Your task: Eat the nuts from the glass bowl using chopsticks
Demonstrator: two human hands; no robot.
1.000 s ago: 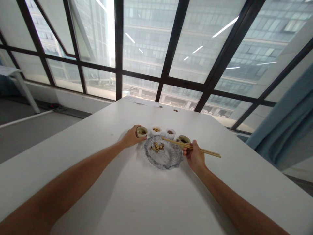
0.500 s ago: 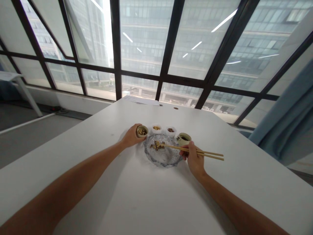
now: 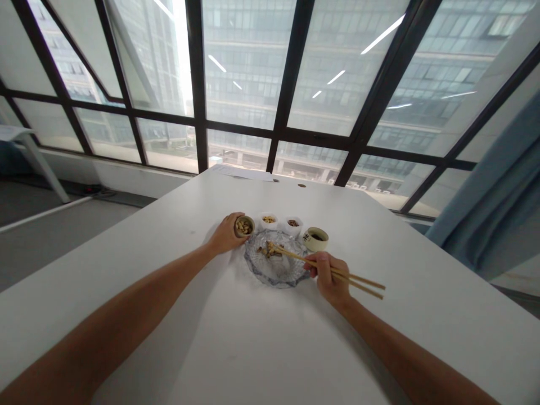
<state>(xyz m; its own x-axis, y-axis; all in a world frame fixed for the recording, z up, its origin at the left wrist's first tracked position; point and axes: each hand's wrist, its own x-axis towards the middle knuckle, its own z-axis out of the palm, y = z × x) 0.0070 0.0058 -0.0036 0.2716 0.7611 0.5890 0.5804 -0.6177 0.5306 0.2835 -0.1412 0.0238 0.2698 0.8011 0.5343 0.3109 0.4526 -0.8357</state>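
Note:
My left hand [image 3: 228,233] is wrapped round a small greenish cup [image 3: 244,226] that is tilted toward me and holds pale brown pieces. In my right hand [image 3: 332,274] is a pair of chopsticks [image 3: 358,282], their tips reaching left over a clear glass plate [image 3: 274,278]. A small heap of mixed brown and yellowish pieces [image 3: 271,249] lies on the plate, and the chopstick tips are at it. Whether a piece is pinched between the tips is too small to tell.
Behind the plate stand a white bowl of yellowish pieces [image 3: 269,220] and a white bowl of dark brown pieces [image 3: 293,224]. A second cup [image 3: 316,239] with a dark character stands at the plate's right. Papers [image 3: 242,172] lie at the white table's far end, by the windows.
My right hand has come slightly lower, away from the right cup, and the chopsticks slant more steeply with their rear ends further apart. My left hand still holds its cup.

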